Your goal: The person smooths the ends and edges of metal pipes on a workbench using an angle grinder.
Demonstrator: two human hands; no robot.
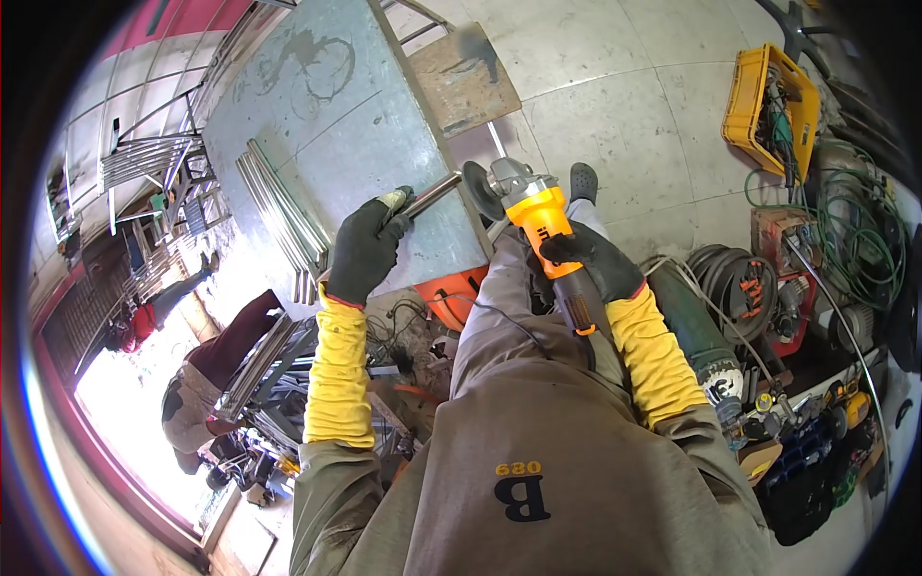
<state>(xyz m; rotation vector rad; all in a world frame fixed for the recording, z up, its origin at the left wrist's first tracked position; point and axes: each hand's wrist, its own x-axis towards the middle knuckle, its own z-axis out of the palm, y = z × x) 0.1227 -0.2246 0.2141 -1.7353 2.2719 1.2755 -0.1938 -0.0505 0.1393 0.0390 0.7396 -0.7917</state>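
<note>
My left hand [365,248], in a black glove with a yellow cuff, is closed on a short metal tube [432,194] over the edge of the grey table [384,125]. The tube's far end points at the disc [482,190] of a yellow angle grinder [540,213]; a small gap seems to separate them. My right hand [594,259], gloved the same way, wraps round the grinder's body. Several long metal tubes [279,206] lie on the table, left of my left hand.
A yellow crate [754,106] with tools stands at upper right. Coiled hoses [735,278] and a green cylinder [687,322] are right of my legs. A wooden stool [466,82] adjoins the table. Another person [206,384] bends over metal parts at lower left.
</note>
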